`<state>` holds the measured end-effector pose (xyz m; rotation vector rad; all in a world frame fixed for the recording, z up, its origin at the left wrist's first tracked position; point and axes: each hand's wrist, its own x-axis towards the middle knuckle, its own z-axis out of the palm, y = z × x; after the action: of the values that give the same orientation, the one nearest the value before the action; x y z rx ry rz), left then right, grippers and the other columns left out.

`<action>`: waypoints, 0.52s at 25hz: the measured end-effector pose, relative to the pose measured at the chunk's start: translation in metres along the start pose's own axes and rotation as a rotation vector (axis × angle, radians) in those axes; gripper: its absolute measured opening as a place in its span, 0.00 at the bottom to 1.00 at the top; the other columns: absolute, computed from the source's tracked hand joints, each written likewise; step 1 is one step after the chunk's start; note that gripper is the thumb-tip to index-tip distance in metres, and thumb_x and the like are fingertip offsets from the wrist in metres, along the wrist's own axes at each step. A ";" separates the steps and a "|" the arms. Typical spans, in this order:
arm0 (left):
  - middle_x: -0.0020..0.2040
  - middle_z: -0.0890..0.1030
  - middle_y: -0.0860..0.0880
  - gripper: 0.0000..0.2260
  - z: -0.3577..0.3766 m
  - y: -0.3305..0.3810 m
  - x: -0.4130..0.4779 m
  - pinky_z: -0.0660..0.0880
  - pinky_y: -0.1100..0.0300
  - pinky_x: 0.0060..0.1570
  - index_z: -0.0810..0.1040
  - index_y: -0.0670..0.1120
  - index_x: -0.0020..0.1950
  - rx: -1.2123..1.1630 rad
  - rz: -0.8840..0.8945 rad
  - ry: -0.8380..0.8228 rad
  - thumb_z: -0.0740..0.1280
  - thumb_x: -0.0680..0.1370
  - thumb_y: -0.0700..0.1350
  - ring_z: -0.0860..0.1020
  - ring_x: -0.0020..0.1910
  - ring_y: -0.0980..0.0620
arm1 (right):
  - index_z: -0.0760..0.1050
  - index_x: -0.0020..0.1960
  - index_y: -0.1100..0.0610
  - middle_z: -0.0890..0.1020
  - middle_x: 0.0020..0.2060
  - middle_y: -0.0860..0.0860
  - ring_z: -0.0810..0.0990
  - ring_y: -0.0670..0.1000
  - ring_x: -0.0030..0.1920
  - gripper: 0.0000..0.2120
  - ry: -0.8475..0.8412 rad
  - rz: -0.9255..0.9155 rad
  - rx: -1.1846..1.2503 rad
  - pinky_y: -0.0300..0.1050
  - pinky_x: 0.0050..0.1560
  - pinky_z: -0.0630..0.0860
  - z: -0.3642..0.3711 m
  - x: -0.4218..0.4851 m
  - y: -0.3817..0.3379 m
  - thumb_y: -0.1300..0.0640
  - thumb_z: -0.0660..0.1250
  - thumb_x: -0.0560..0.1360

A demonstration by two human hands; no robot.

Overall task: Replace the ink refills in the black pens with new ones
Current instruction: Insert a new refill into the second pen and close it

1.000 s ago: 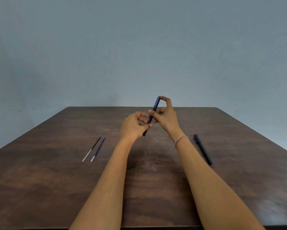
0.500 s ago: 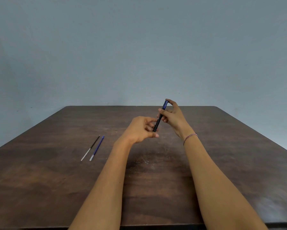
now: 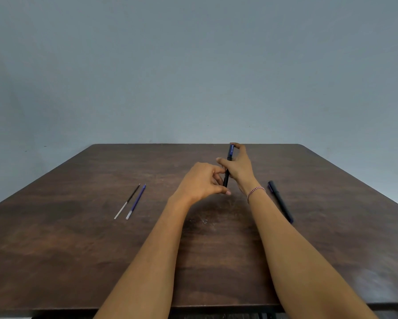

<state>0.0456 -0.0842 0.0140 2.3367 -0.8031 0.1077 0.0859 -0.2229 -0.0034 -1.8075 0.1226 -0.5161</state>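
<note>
**Kid:** Pen [image 3: 228,168], black w/ a blue top part, is up in the air over the worktop [image 3: 55,238], standing nearly straight up, tipped a tiny bit.

**Pal:** Who's got it?

**Kid:** Both hands. Right hand [image 3: 238,168] is wrapped round the top half, one finger on the very top, thumb on the side. Left hand [image 3: 201,181] is pinching the bottom end w/ thumb & fingers curled in.

**Pal:** Can u see the tip?

**Kid:** Nope, left fingers hide it. Can't tell if the pen is coming apart or not.

**Pal:** Anything else on the worktop?

**Kid:** Yep. 2nd black pen [image 3: 280,201] lies flat on the right side, just past the right arm, part of it hidden by the arm. Its near end looks a bit blue.

**Pal:** & the left side?

**Kid:** 2 thin refills, side by side, close but I can't tell if they touch. Black refill [image 3: 127,201] on the left, blue refill [image 3: 135,201] next to it. Both have pale ends near the person & both point up & right. They're well apart from the hands.

**Pal:** Anything on the arms?

**Kid:** Lil bracelet [image 3: 256,192] on the right wrist. Arms are bare. Worktop is dark brown wood, gray wall [image 3: 193,65] behind.
</note>
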 end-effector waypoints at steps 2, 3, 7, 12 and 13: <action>0.49 0.84 0.47 0.31 0.002 0.002 -0.001 0.77 0.56 0.57 0.72 0.44 0.68 -0.033 -0.005 -0.002 0.77 0.66 0.48 0.83 0.43 0.55 | 0.64 0.66 0.53 0.75 0.40 0.57 0.75 0.53 0.39 0.27 -0.015 0.035 0.048 0.51 0.43 0.78 -0.001 0.000 0.000 0.63 0.70 0.71; 0.48 0.84 0.46 0.32 0.002 0.003 -0.001 0.77 0.56 0.56 0.72 0.44 0.68 -0.045 -0.005 -0.001 0.77 0.67 0.48 0.83 0.42 0.55 | 0.64 0.65 0.53 0.75 0.37 0.56 0.75 0.53 0.37 0.26 -0.016 0.049 0.074 0.49 0.39 0.76 -0.001 0.001 0.000 0.65 0.69 0.71; 0.46 0.85 0.47 0.31 0.003 0.002 0.001 0.78 0.57 0.54 0.72 0.43 0.67 -0.055 0.006 0.004 0.77 0.67 0.48 0.82 0.39 0.57 | 0.64 0.65 0.54 0.73 0.34 0.54 0.72 0.50 0.33 0.26 -0.020 0.067 0.114 0.42 0.34 0.71 0.000 0.001 -0.002 0.67 0.66 0.70; 0.46 0.85 0.51 0.31 0.006 0.002 0.003 0.77 0.55 0.56 0.73 0.46 0.67 -0.002 0.023 0.047 0.76 0.66 0.53 0.82 0.41 0.58 | 0.65 0.64 0.52 0.76 0.37 0.53 0.74 0.47 0.33 0.21 -0.023 0.033 0.118 0.39 0.35 0.71 -0.005 0.001 -0.004 0.57 0.68 0.75; 0.47 0.84 0.51 0.31 0.007 0.003 0.003 0.77 0.55 0.56 0.74 0.47 0.66 0.020 0.026 0.064 0.76 0.65 0.55 0.82 0.43 0.58 | 0.66 0.63 0.52 0.76 0.37 0.52 0.75 0.47 0.33 0.19 -0.019 0.026 0.110 0.39 0.35 0.70 -0.006 0.001 -0.004 0.51 0.68 0.75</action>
<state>0.0455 -0.0919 0.0116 2.3299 -0.8050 0.2017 0.0836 -0.2275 0.0022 -1.7013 0.1022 -0.4781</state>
